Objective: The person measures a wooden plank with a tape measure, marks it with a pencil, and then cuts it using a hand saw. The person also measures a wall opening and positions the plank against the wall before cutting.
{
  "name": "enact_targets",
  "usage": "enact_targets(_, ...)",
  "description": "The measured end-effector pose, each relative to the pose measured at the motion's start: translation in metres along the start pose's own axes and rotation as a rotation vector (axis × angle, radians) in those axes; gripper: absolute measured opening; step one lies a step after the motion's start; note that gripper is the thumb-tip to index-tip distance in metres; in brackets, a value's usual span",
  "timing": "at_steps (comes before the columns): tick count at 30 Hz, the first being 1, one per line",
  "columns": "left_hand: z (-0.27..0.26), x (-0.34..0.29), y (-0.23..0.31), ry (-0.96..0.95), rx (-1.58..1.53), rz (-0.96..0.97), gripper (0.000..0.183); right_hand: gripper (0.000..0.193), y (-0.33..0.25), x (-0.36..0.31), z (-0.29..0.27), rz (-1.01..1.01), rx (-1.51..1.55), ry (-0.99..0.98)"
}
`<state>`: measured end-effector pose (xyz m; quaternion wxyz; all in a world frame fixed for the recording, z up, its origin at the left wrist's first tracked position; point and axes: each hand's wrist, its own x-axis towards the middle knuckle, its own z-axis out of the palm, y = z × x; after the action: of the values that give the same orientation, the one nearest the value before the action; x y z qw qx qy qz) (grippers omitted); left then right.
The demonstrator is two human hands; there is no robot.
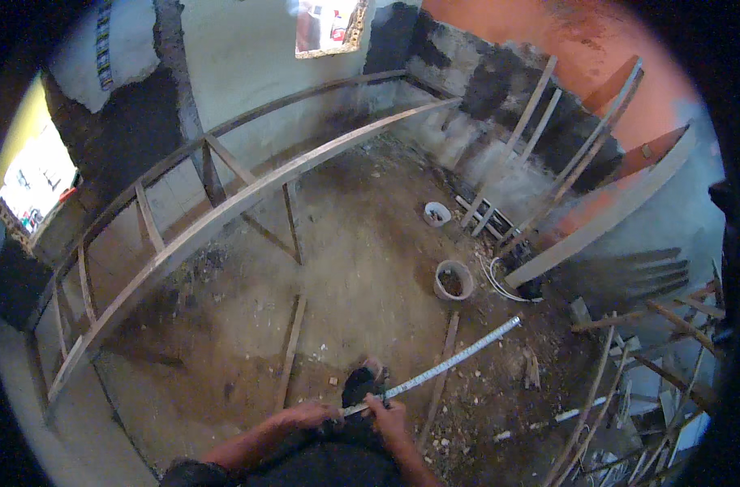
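Tape measure (455,357) stretches up and rightward over the dirt floor (362,235), crossing above a timber strip (435,402); we cannot tell whether its far end touches the ground. We see the left hand (309,415) closed on its near end and the right hand (388,418) pinching the blade just beside it, though several fingers are hidden from us. Between and beyond the hands, a dark shape (358,383) is too murky for us to name. The black fisheye rim cuts off the stacked timber (682,381) at right, and glare washes out much of the window (37,183) at left. We make out printed graduations along the blade, but they are too small to read.
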<state>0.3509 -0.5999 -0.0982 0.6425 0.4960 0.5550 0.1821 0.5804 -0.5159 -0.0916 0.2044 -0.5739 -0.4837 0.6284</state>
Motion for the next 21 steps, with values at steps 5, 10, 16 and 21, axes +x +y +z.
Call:
enact_targets(5, -0.096, 0.111, 0.051, 0.045, -0.030, -0.298, 0.041, 0.029, -0.099, 0.154, -0.065, -0.023, 0.190, 0.275)
enact_targets(10, -0.183, 0.178, 0.101, 0.194, 0.254, 0.039, 0.051, 0.026, -0.221, 0.302, -0.145, -0.069, 0.417, 0.453)
enact_targets(16, -0.295, 0.224, 0.172, 0.221, -0.126, -0.403, 0.056, 0.027, -0.345, 0.472, -0.196, -0.138, 0.401, 0.490)
enact_targets(21, -0.377, 0.267, 0.199, 0.090, -0.319, -0.265, 0.057, 0.027, -0.428, 0.581, -0.178, -0.202, 0.357, 0.483)
